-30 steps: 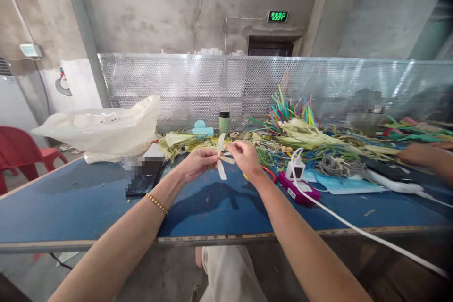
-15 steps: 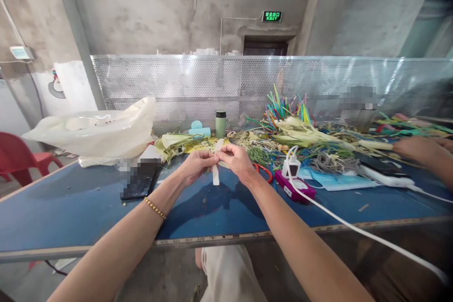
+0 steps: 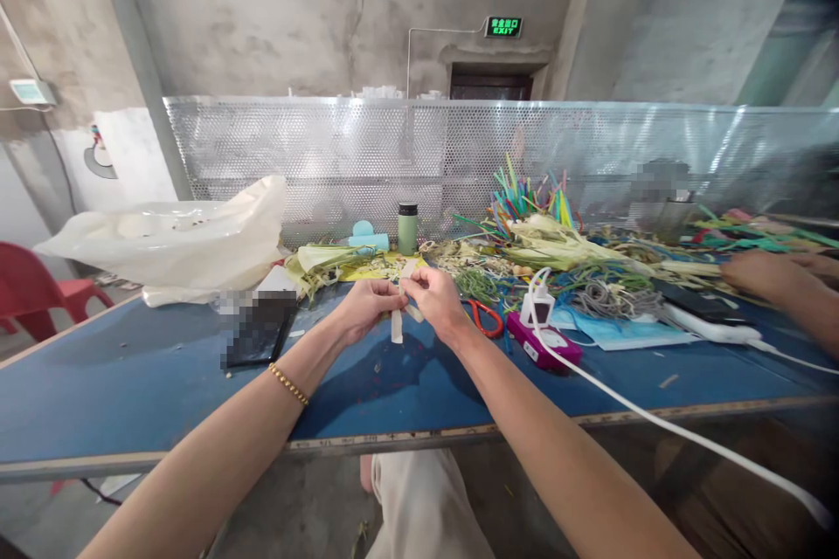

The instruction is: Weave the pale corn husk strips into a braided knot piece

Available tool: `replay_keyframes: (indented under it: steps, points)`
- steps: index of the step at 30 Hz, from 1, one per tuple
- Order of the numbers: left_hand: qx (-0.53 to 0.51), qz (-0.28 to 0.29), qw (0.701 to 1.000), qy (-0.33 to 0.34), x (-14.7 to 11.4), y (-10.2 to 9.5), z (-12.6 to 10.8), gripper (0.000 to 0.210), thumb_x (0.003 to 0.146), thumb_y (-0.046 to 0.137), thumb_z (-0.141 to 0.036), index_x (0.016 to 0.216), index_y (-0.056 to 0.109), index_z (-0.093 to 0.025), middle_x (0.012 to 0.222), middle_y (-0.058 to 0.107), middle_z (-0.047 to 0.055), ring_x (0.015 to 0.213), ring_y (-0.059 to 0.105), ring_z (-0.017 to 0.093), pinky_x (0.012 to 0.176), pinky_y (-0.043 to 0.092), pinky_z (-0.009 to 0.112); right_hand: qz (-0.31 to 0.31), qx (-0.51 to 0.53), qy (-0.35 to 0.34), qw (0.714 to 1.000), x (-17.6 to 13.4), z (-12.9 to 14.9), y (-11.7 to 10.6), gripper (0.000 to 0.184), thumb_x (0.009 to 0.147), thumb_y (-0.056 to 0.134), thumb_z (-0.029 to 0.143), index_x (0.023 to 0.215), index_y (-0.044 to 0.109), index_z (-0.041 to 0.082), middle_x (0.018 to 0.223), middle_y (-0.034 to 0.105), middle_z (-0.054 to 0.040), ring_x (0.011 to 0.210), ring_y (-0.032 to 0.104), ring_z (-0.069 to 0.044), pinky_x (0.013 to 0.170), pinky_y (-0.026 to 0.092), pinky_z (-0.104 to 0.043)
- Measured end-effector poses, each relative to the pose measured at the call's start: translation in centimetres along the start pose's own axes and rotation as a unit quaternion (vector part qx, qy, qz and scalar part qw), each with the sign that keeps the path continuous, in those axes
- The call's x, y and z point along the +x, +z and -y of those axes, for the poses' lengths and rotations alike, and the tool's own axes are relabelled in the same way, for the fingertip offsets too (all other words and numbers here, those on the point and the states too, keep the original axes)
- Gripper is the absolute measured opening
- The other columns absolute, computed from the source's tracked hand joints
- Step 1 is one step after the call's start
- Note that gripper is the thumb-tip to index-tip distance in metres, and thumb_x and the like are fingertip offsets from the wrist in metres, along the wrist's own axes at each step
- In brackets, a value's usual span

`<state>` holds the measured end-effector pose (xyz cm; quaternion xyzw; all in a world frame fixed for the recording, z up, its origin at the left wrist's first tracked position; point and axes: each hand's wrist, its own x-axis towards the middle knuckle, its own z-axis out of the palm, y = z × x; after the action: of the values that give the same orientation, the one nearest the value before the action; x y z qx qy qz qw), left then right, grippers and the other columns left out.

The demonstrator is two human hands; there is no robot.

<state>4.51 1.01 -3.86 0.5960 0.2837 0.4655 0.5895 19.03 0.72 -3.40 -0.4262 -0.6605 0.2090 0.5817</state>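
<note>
Above the blue table (image 3: 216,419), my left hand (image 3: 364,310) and my right hand (image 3: 433,295) meet fingertip to fingertip. Both are closed in a pinch on a pale flat strip (image 3: 397,329), which looks like corn husk. One end of it hangs below my left fingertips, and a short folded piece shows under my right hand. Fingers hide the middle, so I cannot tell whether it is one strip or two. Just right of my right hand lie the red handles of what look like scissors (image 3: 486,320). Yellow-green husks (image 3: 328,262) lie behind my left hand.
A dark phone-like slab (image 3: 259,336) and a large cream plastic bag (image 3: 176,236) are on the left. Behind stands a green bottle (image 3: 407,231). Rightward are a purple power block (image 3: 544,342), a white cable (image 3: 629,406), grey cord (image 3: 609,300) and another person's hand (image 3: 764,275).
The strip's upper part has shifted behind my right fingers, and its lower end hangs slightly farther left. A folded piece shows more under my right hand. Both hands keep their pinch.
</note>
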Motion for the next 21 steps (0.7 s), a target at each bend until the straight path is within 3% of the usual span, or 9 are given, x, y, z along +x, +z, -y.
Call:
replay_keyframes:
  steps: [5,11,14,17,21]
  points:
    - [0.019,-0.006,1.000,-0.004,0.0,0.1,0.2,0.027,0.056,0.087,-0.026,0.055,0.064,-0.012,0.049,0.057,0.001,0.043,0.039,0.006,0.046,0.023,0.024,0.011,0.013,0.014,1.000,0.1,-0.2,0.0,0.020,0.070,0.061,0.033,0.058,0.054,0.018,0.057,0.054,-0.0002,0.056,0.046,-0.013,0.054,0.036,-0.026]
    - [-0.039,0.033,0.999,0.009,-0.1,-1.0,-0.7,0.037,0.070,0.078,-0.046,0.079,0.073,-0.011,0.071,0.067,0.008,0.059,0.055,0.012,0.056,0.038,0.026,0.003,0.060,0.032,0.998,0.4,-0.1,-0.5,0.024,0.070,0.063,0.039,0.062,0.055,0.018,0.058,0.054,0.0001,0.055,0.047,-0.013,0.052,0.037,-0.026]
    - [0.011,0.040,0.999,-0.008,-0.2,-1.5,-1.1,0.034,0.067,0.081,-0.040,0.080,0.073,-0.009,0.068,0.066,0.008,0.058,0.054,0.012,0.057,0.039,0.026,-0.005,0.061,0.034,0.998,0.5,0.1,-0.7,0.023,0.069,0.064,0.038,0.061,0.056,0.018,0.057,0.053,0.0004,0.053,0.045,-0.012,0.052,0.036,-0.026]
    - [0.055,0.022,0.998,0.023,-0.1,-1.5,-1.0,0.031,0.063,0.083,-0.036,0.071,0.071,-0.009,0.062,0.064,0.006,0.055,0.051,0.010,0.056,0.038,0.025,-0.002,0.053,0.025,0.998,0.5,0.1,-0.8,0.024,0.071,0.064,0.039,0.064,0.059,0.017,0.061,0.057,-0.0009,0.056,0.048,-0.013,0.053,0.037,-0.025]
    - [0.075,-0.029,0.994,0.071,0.1,-1.2,-0.6,0.031,0.064,0.080,-0.039,0.068,0.068,-0.011,0.058,0.061,0.003,0.052,0.049,0.010,0.053,0.037,0.024,0.059,0.036,0.010,0.998,0.4,-0.2,-0.7,0.028,0.077,0.060,0.043,0.071,0.064,0.015,0.068,0.062,-0.0029,0.062,0.053,-0.015,0.058,0.040,-0.026]
